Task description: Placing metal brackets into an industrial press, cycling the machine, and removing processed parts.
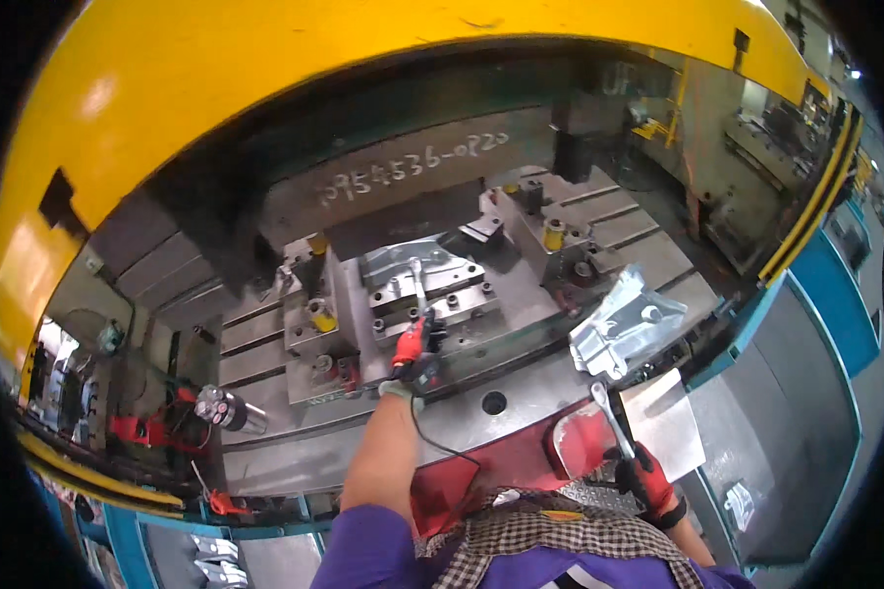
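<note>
Red-gloved left hand (410, 344) stretches forward, right hand (650, 478) gripping a tool (613, 420).

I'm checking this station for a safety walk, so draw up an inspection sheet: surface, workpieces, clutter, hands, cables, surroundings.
Surface: slotted metal press bed, with a die block near its middle.
Workpieces: one formed silver part on the die; a loose formed part on the bed's right side.
Clutter: silver cylinder at the bed's left front; purpose unclear.
Left hand: gloved hand grips a long metal tool reaching to the die; contact with the part unclear.
Right hand: gloved hand grips a wrench-like tool.
Cables: dark cord trails near the left wrist; ends unclear.
Surroundings: yellow press frame overhead; teal-edged bin at right.
</note>
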